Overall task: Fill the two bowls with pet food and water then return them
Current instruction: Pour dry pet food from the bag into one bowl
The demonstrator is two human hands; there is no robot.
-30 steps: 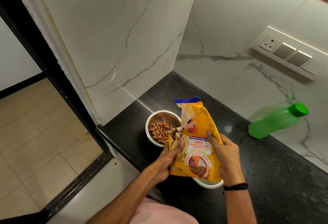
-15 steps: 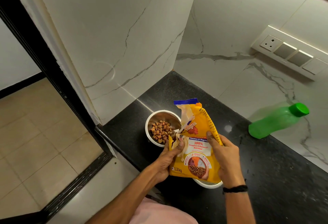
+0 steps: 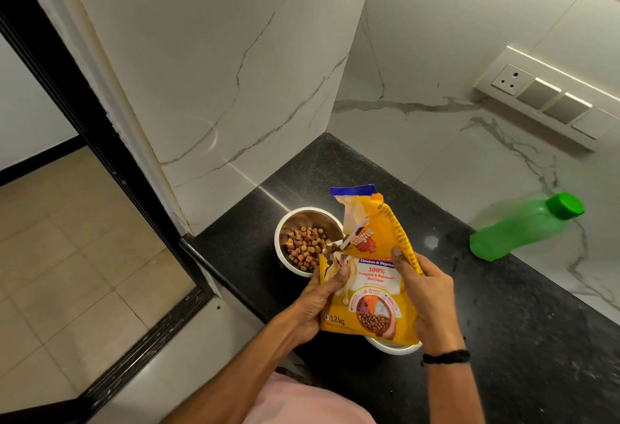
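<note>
Fingers of left hand [image 3: 313,303] and right hand [image 3: 427,292] clenched around food bag [image 3: 372,286], kibble bowl [image 3: 303,242] at 11 o'clock.

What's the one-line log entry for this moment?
step: food pour | hands: left and right hold bag | far bowl: kibble | near bowl: contents hidden | bottle: capped

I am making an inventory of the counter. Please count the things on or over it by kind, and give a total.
Steel bowls: 2, one with kibble, one mostly hidden under the bag
Pet food bag: 1, held by left hand and right hand
Green bottle: 1
Total: 4
</note>
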